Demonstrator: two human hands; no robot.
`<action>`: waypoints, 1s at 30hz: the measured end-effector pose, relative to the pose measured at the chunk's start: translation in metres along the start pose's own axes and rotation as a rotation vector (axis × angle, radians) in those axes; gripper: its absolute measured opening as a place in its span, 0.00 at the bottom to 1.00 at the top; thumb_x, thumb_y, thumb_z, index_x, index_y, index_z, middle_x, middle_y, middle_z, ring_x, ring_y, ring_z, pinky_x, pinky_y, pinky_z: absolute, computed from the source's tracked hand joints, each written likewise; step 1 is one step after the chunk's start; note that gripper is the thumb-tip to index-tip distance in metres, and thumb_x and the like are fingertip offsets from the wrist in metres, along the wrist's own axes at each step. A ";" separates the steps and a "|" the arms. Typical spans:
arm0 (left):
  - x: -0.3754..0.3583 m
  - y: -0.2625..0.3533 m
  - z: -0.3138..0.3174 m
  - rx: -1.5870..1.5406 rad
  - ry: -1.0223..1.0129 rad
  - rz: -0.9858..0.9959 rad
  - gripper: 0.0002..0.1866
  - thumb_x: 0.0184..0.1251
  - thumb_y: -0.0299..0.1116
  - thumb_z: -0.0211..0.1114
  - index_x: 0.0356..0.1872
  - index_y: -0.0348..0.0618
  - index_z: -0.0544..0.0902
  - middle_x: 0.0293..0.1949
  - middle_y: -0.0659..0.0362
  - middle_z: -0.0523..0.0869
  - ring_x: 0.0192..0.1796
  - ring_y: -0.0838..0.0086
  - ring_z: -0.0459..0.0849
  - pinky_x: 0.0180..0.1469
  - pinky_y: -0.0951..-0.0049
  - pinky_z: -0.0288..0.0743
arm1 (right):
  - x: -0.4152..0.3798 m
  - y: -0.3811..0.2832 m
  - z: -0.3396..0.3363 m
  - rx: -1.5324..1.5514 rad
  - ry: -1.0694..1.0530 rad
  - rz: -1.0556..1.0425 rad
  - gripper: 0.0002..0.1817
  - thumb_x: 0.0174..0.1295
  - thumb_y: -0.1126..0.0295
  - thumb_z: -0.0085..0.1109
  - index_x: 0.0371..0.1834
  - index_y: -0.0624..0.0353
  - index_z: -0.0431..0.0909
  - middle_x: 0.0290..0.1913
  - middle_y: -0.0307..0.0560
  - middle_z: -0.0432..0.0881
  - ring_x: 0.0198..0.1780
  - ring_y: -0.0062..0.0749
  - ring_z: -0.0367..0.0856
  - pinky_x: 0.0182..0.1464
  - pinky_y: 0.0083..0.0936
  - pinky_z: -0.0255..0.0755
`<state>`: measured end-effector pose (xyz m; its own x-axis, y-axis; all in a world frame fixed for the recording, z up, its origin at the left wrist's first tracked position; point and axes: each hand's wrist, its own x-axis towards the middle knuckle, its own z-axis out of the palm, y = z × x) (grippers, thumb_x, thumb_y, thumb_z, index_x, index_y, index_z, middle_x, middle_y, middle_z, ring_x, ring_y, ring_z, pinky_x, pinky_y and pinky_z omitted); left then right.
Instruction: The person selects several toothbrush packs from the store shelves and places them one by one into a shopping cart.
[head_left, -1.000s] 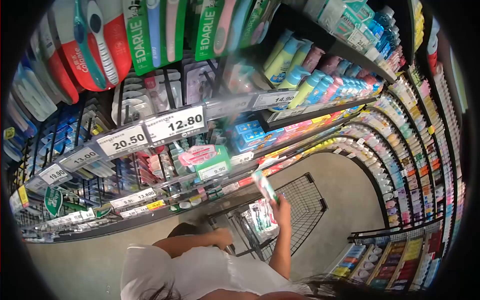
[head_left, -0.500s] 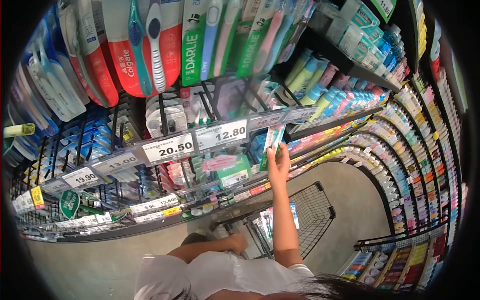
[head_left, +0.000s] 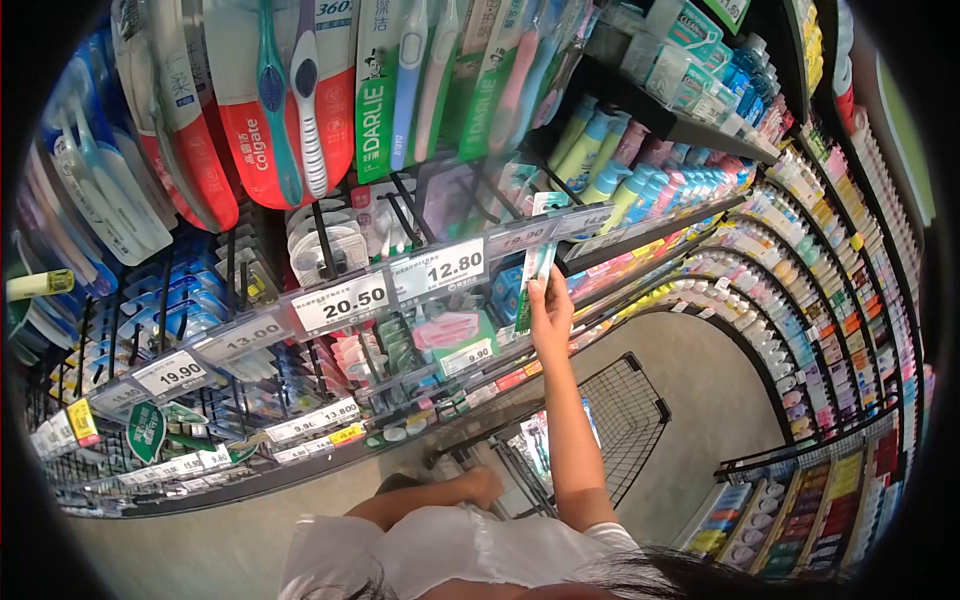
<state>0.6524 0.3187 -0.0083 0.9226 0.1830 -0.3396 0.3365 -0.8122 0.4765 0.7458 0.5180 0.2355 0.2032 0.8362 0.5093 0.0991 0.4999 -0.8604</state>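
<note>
My right hand [head_left: 550, 312] is raised to the shelf, its fingers closed on a narrow green-and-white toothbrush pack [head_left: 537, 268]. The pack stands nearly upright against the price strip [head_left: 522, 238], and its upper end shows near the display hooks. Lower down, my left hand [head_left: 482, 487] is closed at the handle of the shopping cart [head_left: 635, 415]; its fingers are partly hidden. Several packs [head_left: 540, 445] lie at the near end of the cart.
Large hanging toothbrush packs [head_left: 275, 110] fill the upper rack. Green and pink bottles [head_left: 635, 190] stand on the shelf to the right. Curved shelves [head_left: 800, 290] of goods line the far side, with grey floor [head_left: 700, 370] beside the cart.
The view has tilted slightly. My right hand and the toothbrush pack sit a little farther left and higher in the picture. My left hand stays at the cart handle.
</note>
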 end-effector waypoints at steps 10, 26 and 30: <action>-0.005 0.014 0.006 0.046 -0.055 -0.048 0.12 0.36 0.36 0.67 0.25 0.42 0.86 0.28 0.50 0.85 0.35 0.57 0.84 0.38 0.58 0.78 | -0.015 -0.011 0.003 -0.102 0.063 -0.036 0.24 0.67 0.64 0.50 0.60 0.69 0.65 0.45 0.44 0.76 0.42 0.20 0.72 0.45 0.17 0.67; -0.039 0.048 0.026 0.050 0.088 -0.090 0.15 0.35 0.42 0.70 0.26 0.44 0.85 0.30 0.52 0.85 0.36 0.57 0.84 0.38 0.60 0.78 | -0.048 0.002 -0.030 -0.770 0.003 -0.261 0.21 0.59 0.63 0.59 0.51 0.66 0.73 0.36 0.51 0.79 0.33 0.32 0.77 0.35 0.25 0.71; -0.052 0.047 0.019 0.044 0.105 0.005 0.14 0.34 0.40 0.68 0.23 0.43 0.85 0.26 0.51 0.84 0.34 0.57 0.84 0.37 0.61 0.78 | -0.107 -0.172 -0.004 0.013 -0.188 0.121 0.10 0.66 0.68 0.50 0.27 0.59 0.69 0.25 0.36 0.71 0.27 0.19 0.68 0.33 0.17 0.62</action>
<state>0.6171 0.2600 0.0160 0.9398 0.2339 -0.2493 0.3252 -0.8363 0.4414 0.7108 0.3416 0.3292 0.0271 0.9171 0.3977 0.0720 0.3950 -0.9158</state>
